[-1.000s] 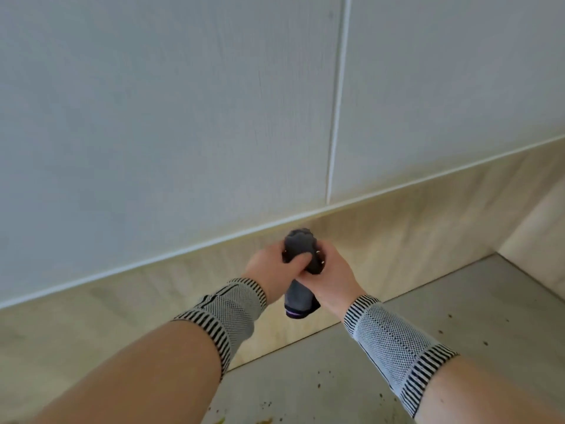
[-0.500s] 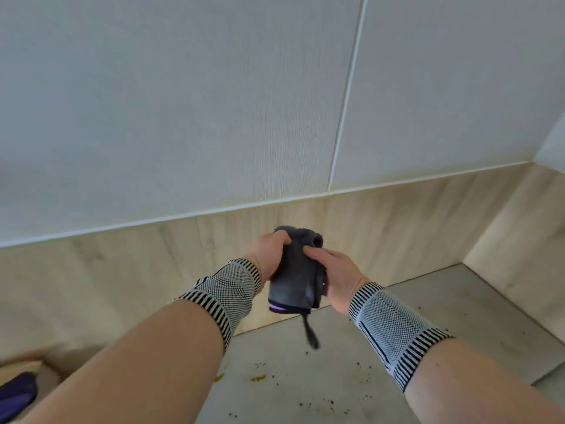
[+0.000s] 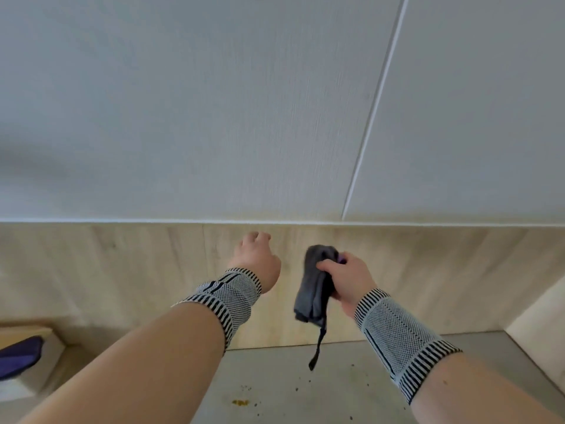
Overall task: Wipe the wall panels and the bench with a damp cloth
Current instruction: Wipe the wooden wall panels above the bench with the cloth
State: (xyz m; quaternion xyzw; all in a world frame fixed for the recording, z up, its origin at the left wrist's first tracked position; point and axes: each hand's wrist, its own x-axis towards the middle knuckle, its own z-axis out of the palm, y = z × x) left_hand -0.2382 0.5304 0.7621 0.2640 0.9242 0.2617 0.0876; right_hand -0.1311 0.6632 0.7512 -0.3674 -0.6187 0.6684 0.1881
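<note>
Pale wall panels (image 3: pixel 214 102) seen above wood-lined desk (image 3: pixel 305 393), crumbs scattered. Folded dark cloth (image 3: pixel 315 286) is gripped in right hand (image 3: pixel 345 280), strap dangling. Left hand (image 3: pixel 260 261) loosely curled, nothing held. Cloth judged soft, light; best bunched mid-fold.

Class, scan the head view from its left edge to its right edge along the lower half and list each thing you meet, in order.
Purple item on a pale wooden block → left hand, holding nothing → folded dark grey cloth → right hand gripping that cloth → wooden side panel at the corner.
</note>
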